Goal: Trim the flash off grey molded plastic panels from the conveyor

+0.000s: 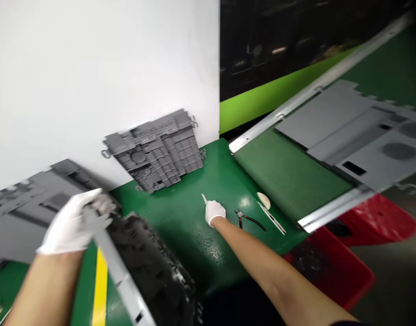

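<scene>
The white-gloved left hand (72,222) grips a long silver metal rail (114,267). The outstretched white-gloved right hand (214,212), grip unclear, sits beside black-handled pliers (246,220).

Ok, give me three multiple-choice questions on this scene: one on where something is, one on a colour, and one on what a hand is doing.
1. Where do the black-handled pliers lie?
A) in the red crate
B) on the green bench, beside the right hand
C) on the ribbed green mat

2. What colour are the gloves?
A) black
B) white
C) red

3. What is the left hand doing?
A) lying flat on the green bench
B) pressing the grey moulded panel to the wall
C) gripping a metal rail

Answers:
1. B, the pliers lie on the bench just beside the right hand.
2. B, both hands show white gloves.
3. C, the left hand is wrapped around the rail.
</scene>
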Motion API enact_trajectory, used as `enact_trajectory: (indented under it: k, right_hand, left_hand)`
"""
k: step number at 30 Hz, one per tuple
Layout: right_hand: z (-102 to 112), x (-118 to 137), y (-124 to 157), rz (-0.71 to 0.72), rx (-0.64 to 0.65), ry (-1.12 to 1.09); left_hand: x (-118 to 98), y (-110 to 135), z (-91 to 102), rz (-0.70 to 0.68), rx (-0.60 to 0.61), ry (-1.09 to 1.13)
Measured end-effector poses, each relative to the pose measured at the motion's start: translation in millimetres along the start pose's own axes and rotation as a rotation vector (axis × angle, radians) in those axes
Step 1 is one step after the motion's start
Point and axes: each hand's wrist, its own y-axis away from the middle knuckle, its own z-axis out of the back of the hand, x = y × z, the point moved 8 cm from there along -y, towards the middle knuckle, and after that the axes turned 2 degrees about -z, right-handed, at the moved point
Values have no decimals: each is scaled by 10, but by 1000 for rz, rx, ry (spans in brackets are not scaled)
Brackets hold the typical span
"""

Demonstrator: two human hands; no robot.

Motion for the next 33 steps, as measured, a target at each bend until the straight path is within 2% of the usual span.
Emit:
enact_trajectory:
  k: [3, 5, 7, 9, 11, 12, 15, 18, 21, 24, 27, 33]
  right_hand:
    - [-163, -27, 24, -3, 117, -14]
    - [-198, -69, 115, -7, 195, -42]
    - [-125, -65, 303, 10, 253, -86]
    - [63, 28, 618, 65, 313, -184]
    - [329, 257, 1074, 172, 446, -472]
    - [493, 389, 1332, 241, 498, -514]
    - [978, 802, 2075, 496, 529, -318]
    - [1158, 1080, 2600, 606, 576, -35]
    - [1204, 1317, 2885, 753, 479, 128]
    - [1260, 1492, 3030, 886, 217, 285]
    - [1285, 1537, 3101, 895, 26, 458]
    - [1238, 1467, 3254, 917, -129, 597]
  left_hand:
    - [35, -79, -201, -195, 81, 164]
    - [68, -160, -217, -275, 105, 223]
    - [111, -232, -169, -305, 115, 269]
    - [149, -272, -105, -323, 120, 295]
    - [176, -284, -46, -346, 103, 305]
    - [187, -284, -22, -356, 88, 310]
    - [213, -274, 20, -382, 41, 323]
    - [239, -260, 36, -382, 7, 329]
    - [260, -240, 73, -373, -43, 353]
    - [268, -225, 90, -388, -48, 385]
    - [281, -225, 104, -414, -40, 396]
    - [273, -188, 151, -486, -54, 410]
